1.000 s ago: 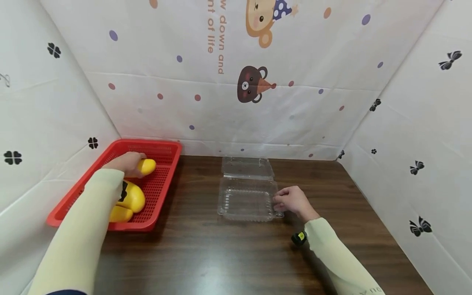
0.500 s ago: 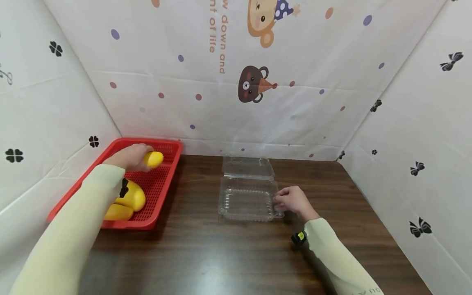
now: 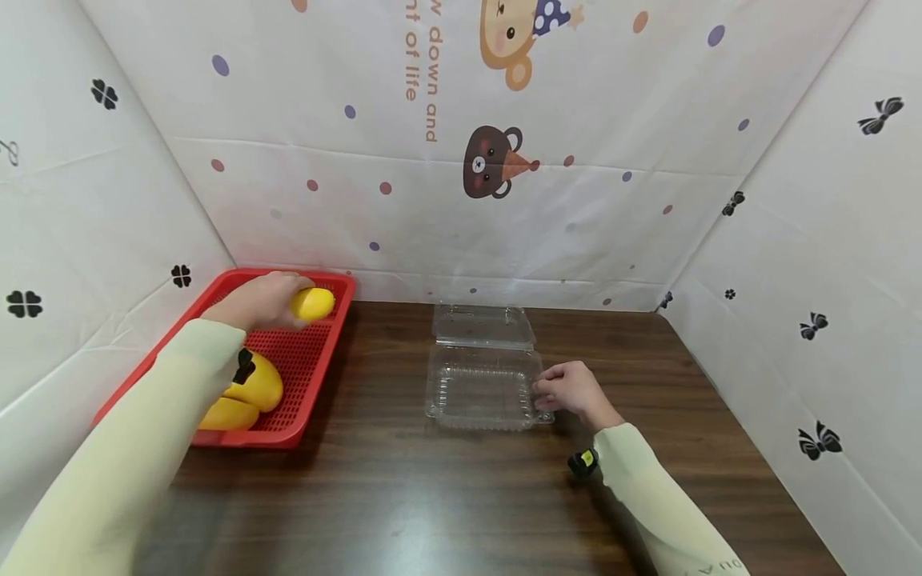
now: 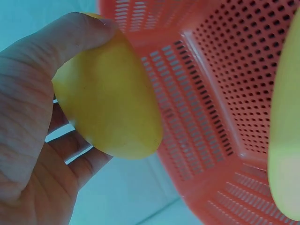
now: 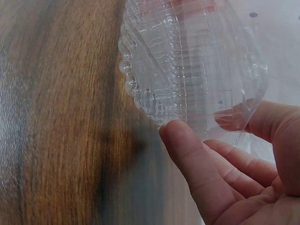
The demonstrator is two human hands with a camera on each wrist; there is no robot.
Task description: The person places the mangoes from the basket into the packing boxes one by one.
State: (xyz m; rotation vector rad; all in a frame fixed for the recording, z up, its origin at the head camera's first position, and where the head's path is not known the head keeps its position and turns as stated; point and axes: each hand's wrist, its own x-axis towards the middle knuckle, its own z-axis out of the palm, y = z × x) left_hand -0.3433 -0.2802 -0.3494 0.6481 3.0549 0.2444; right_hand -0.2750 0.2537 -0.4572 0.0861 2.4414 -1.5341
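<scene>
My left hand (image 3: 270,302) grips a yellow mango (image 3: 313,305), held over the back part of the red basket (image 3: 327,360). In the left wrist view the thumb lies across one end of this mango (image 4: 110,93), and the other fingers are behind it. More mangoes (image 3: 262,384) lie in the basket, partly hidden by my left forearm. At the table's middle stands a clear plastic clamshell box (image 3: 483,392), its lid (image 3: 483,326) laid back. My right hand (image 3: 572,392) pinches the box's right edge; the right wrist view shows thumb and fingers on either side of the rim (image 5: 239,110).
The dark wooden table (image 3: 374,496) carries the basket at the left and the box near the centre. White patterned sheeting (image 3: 403,216) walls off the back and both sides. The basket's back edge is close to the back wall.
My left hand has lifted the mango up from the basket and carried it slightly right. The right hand stays at the box's edge, and the box has not moved.
</scene>
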